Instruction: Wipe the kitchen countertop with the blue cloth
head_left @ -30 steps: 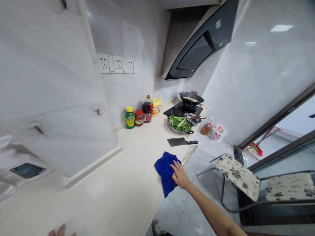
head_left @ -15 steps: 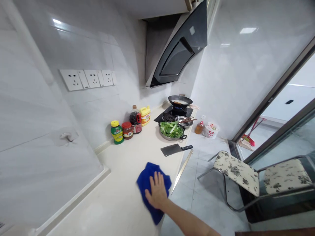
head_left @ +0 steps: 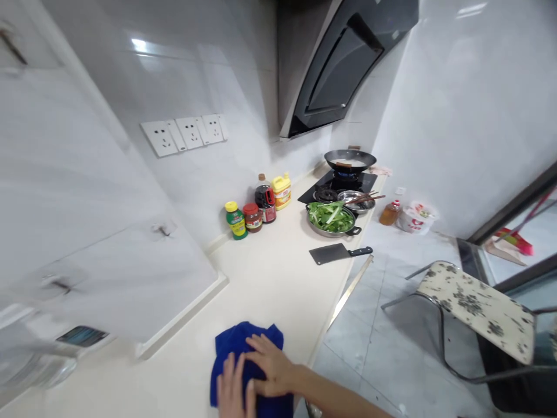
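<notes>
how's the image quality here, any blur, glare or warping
Head view: the left edge smears with motion blur, worst over the white appliance. Glare spots sit on the glossy wall tiles. Wide-angle distortion tilts the range hood and bends the countertop. The middle is sharper: cleaver, pan of greens. Both hands, left hand and right hand, on the blue cloth look slightly soft.
</notes>
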Demonstrator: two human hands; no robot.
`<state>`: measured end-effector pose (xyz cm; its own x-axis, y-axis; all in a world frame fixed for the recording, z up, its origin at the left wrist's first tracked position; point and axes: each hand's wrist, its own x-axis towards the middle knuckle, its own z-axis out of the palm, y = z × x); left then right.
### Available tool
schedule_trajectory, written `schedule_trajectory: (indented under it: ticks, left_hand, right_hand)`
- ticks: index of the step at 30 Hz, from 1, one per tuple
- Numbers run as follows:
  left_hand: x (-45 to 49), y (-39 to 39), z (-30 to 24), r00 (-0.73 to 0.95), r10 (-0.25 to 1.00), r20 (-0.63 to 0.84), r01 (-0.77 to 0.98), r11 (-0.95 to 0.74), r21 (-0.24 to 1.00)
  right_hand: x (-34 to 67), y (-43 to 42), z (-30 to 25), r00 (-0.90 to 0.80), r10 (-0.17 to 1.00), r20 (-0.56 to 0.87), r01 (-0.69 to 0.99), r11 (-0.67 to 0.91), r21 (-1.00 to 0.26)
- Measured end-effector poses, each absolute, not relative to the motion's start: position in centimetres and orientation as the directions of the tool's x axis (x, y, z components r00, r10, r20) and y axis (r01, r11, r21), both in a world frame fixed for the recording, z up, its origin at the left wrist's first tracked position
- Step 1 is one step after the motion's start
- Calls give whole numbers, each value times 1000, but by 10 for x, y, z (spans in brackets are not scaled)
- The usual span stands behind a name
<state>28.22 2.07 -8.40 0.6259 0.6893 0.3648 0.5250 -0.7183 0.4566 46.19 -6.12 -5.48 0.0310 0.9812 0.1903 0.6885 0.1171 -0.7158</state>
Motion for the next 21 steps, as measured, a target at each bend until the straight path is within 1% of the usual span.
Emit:
schedule_trajectory:
  ticks: [2,4,7,9,10,12,14,17,19,21]
  left_hand:
    - [316,-2,-90,650,667,365,556,-745,370]
    - [334,-15,-94,655,619,433,584,-779,230]
    - [335,-18,-91,693,541,477,595,-802,46]
    - [328,-19,-85,727,506,465,581,-814,-23]
    - [325,-21,-81,739,500,450,575,-817,-36]
    - [320,-25,-75,751,524,402,576,-817,-11]
    - [318,-31,-71,750,571,335,585,-808,69]
    - [313,-40,-70,741,625,243,594,-780,195]
    - [303,-45,-72,725,656,210,614,-754,233]
    - [286,-51,-72,686,701,195,660,-713,236]
  right_hand:
    - [469,-73,-66,127,962,241,672,95,-734]
    - [475,-86,-75,200,938,283,668,81,-740]
    - [481,-104,-84,199,926,322,670,112,-734]
    - [482,-110,-86,180,928,325,670,126,-732]
    - [482,-112,-88,183,929,323,668,123,-734]
    - [481,-112,-92,208,924,320,656,111,-746]
    - [481,-113,-98,257,906,336,625,109,-773]
    - [487,-116,-107,337,877,341,529,123,-840]
    - [492,-120,-110,395,860,324,467,116,-876]
    - [496,-124,-113,430,842,326,456,109,-883]
